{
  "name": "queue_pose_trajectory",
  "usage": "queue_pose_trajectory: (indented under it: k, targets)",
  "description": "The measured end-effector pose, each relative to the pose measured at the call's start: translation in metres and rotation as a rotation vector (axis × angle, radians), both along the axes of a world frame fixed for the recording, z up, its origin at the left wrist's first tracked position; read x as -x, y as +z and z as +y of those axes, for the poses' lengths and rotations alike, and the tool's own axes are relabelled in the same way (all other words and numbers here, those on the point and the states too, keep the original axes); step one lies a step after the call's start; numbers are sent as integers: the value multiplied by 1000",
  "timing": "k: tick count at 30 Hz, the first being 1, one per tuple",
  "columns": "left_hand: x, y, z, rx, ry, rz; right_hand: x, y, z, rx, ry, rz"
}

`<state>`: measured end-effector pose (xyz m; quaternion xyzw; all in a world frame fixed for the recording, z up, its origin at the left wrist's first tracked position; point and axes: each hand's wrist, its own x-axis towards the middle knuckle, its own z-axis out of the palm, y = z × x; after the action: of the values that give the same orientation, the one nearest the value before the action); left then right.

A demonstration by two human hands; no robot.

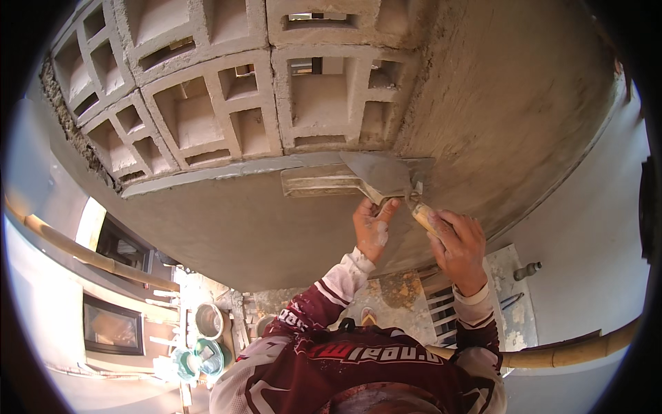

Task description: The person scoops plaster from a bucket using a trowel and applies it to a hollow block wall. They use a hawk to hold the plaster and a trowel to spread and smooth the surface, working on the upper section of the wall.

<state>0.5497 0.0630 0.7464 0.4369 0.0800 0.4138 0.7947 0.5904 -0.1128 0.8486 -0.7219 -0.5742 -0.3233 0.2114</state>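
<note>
My left hand (372,229) is closed on a plastering float (321,183), a long flat tool smeared with pale mortar, held level near the wall's ledge. My right hand (458,245) grips the wooden handle of a pointing trowel (379,174). The trowel's grey, rounded blade lies over the middle of the float and hides part of it. Behind both tools runs a strip of wet grey mortar (255,166) along the ledge, just under the pierced concrete blocks (207,117). Below the ledge, the wall face (227,228) is coated with smooth grey plaster.
More plastered wall (524,90) rises at the right, beside the blocks. Bamboo poles (89,255) cross at left and lower right. Far below stand buckets (209,321) and a teal basin (210,355). A pipe stub (527,270) sticks out at right.
</note>
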Motion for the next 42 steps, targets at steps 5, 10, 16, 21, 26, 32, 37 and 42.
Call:
queue_pose_trajectory:
  k: [5, 10, 16, 21, 26, 32, 37, 42]
  targets:
    - [3, 0, 0, 18, 4, 58, -12, -3, -13, -9, -25, 15]
    - [4, 3, 0, -12, 16, 45, -15, -1, -39, -3, -126, 31]
    - [4, 4, -1, -35, 11, 45, -6, -1, -61, -113, -185, 44]
    - [4, 1, 0, -20, 14, 56, 0, -9, -48, -142, -133, 111]
    - [4, 6, -2, -19, 4, 39, 6, -20, -38, -159, -145, 126]
    - [8, 3, 2, -32, -3, 57, 16, -3, -49, -140, -109, 247]
    - [4, 2, 0, -18, 10, 44, 10, -4, -45, -181, -81, 214]
    - [2, 4, -1, -5, 33, 31, -7, -10, -15, -143, 47, 119]
